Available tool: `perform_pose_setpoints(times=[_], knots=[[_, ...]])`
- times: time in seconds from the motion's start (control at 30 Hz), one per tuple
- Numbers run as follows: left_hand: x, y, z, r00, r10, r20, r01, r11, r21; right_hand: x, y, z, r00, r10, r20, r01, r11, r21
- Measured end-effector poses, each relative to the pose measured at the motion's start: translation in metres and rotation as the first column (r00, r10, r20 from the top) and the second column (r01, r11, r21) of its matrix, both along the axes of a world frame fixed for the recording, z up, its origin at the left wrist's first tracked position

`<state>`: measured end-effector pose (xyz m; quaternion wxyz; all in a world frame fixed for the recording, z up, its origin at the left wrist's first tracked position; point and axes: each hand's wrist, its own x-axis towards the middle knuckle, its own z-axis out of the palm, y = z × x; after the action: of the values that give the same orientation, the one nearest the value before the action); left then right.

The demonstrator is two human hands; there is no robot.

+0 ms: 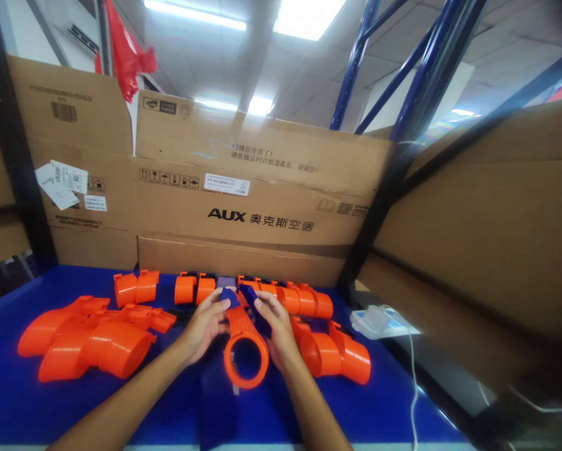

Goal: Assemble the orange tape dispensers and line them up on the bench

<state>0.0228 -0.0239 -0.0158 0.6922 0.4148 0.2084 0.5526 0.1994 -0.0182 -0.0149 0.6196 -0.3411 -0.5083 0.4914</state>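
Two bare hands are seen, and both are closed on something. By the left hand (206,330), a small blue flap (229,296) is pinched. By the right hand (277,326), a long blue strip (249,294) is gripped. One orange ring piece (241,322) is held up between the hands, over the counter (18,407). It is made of smooth plastic, with a ridged neck on top and a round ring hanging down. Whether the blue bits are joined to it cannot be told.

More shiny orange pieces, curved like bits of pipe, are set around. Two are seen in the back left pair (135,288), and two in the back middle pair (186,289). At least three are seen in the back right row (304,302), but some are hidden by the hand. At least three are crowded in the left heap (88,344), and at least two are placed in the right group (325,354).

One flat white box (393,326), with one thin white cord (411,369), is seen at the right. Behind it all, a stiff brown cardboard wall (178,210) is put up, with four white paper labels (227,185) stuck on. One crinkly red bag (131,59) is hung above.
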Motion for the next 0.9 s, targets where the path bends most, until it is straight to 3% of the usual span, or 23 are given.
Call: perform_pose_setpoints(times=[0.47,0.9], knots=[[-0.003,0.009,-0.0026,0.947,0.312,-0.081,-0.305,0.948,0.092,0.0085,0.0003,0.0028,0.989,-0.071,0.131,0.047,0.983,0.178],[-0.0006,0.0098,-0.0033,0.939,0.334,-0.079,-0.321,0.936,0.142,0.0046,-0.0051,0.0092,0.983,-0.043,0.181,0.015,0.988,0.153]])
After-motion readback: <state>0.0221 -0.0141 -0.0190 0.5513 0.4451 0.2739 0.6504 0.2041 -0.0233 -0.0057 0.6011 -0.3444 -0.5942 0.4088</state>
